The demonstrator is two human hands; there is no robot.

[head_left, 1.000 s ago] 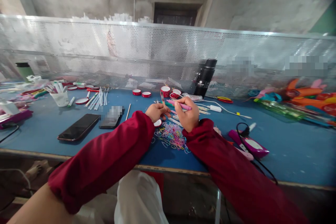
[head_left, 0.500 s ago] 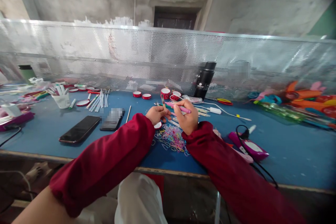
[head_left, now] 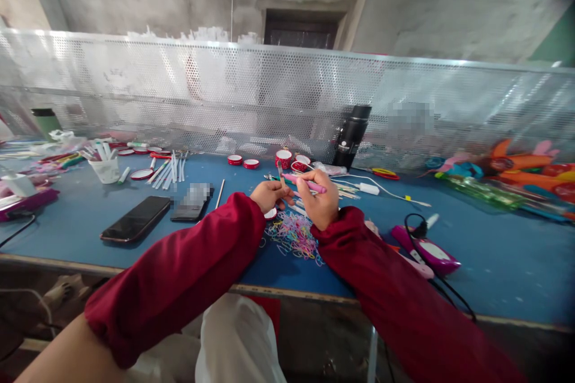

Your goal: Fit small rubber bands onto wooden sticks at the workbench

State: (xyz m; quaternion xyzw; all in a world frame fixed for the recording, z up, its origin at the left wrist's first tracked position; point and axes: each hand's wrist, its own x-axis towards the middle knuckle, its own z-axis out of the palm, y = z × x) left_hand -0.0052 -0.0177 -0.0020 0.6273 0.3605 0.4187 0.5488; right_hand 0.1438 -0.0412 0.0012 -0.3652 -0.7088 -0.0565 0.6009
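Observation:
My left hand (head_left: 270, 196) pinches a thin, flat, light-brown stick (head_left: 281, 176) near its lower end, and the stick's upper part looks greyish. A pink pen (head_left: 317, 186) is gripped in my right hand (head_left: 324, 200), its tip pointing left at the stick. Whether the tip touches the stick is too small to tell. Just below both hands lies a loose heap of small coloured rubber bands (head_left: 296, 236) on the blue table (head_left: 278, 275). A white-topped round lid (head_left: 270, 213) shows partly beneath my left hand.
Two phones, one dark (head_left: 136, 219) and one beside it (head_left: 192, 203), lie left of my arms. Behind stand red tins (head_left: 283, 159) and a black bottle (head_left: 353, 136). A white cup of pens (head_left: 105, 170) is at left. A purple device with a cord (head_left: 433, 254) lies right.
The pink pen's tip has shifted slightly left, closer to the stick. Both hands otherwise keep nearly the same place and grip.

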